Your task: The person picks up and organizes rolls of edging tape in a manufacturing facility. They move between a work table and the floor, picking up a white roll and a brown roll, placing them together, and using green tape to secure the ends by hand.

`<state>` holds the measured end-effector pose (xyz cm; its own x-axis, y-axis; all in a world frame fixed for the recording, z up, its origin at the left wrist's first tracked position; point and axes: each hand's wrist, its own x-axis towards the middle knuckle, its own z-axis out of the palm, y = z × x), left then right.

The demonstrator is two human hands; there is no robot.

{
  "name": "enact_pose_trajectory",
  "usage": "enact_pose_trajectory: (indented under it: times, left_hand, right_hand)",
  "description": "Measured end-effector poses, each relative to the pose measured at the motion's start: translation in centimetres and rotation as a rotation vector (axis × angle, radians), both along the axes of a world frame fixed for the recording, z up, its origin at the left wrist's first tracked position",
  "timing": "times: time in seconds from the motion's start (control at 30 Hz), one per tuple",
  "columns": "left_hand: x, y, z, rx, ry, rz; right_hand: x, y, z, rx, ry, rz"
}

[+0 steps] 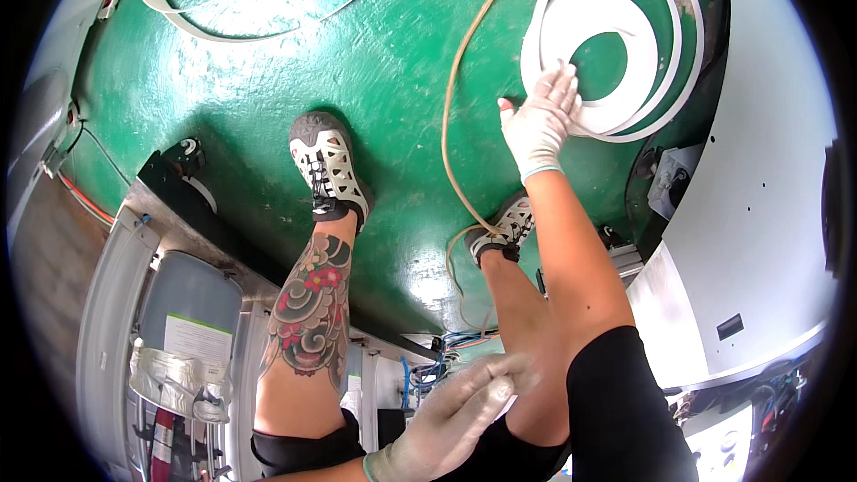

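My right hand (pixel 542 120), in a thin whitish glove with some bare fingertips, reaches forward over the green floor. Its fingers are stretched out and the thumb stands apart. They overlap the near left edge of a coil of flat white strip (pixel 636 58); whether they touch it I cannot tell. Loose outer turns of the strip spread around the tight roll. Nearer to me, my gloved left hand (pixel 446 428) is above my lap. Its fingers are extended and slightly blurred at the tips, with nothing clearly held.
A tan hose (pixel 452 98) runs along the green floor (pixel 393 54) to my right shoe (pixel 509 228). More white strip (pixel 210 34) lies far left. A grey-white machine panel (pixel 768 196) borders the right. Open cabinets with a grey bin (pixel 192 290) stand at left.
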<state>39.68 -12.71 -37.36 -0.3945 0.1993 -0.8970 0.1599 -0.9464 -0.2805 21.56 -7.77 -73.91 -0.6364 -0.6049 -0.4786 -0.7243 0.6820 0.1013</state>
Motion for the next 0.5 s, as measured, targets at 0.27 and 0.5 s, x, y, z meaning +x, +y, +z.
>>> enact_pose_trajectory:
  times: [0.27, 0.5]
  left_hand:
    - [0.0, -0.2, 0.3, -0.064, 0.005, -0.075]
    - [1.0, 0.5, -0.2, -0.131, 0.047, -0.172]
  right_hand:
    - [0.4, 0.3, -0.4, -0.098, 0.041, -0.044]
    - [-2.0, 2.2, -2.3, 0.002, 0.083, -0.138]
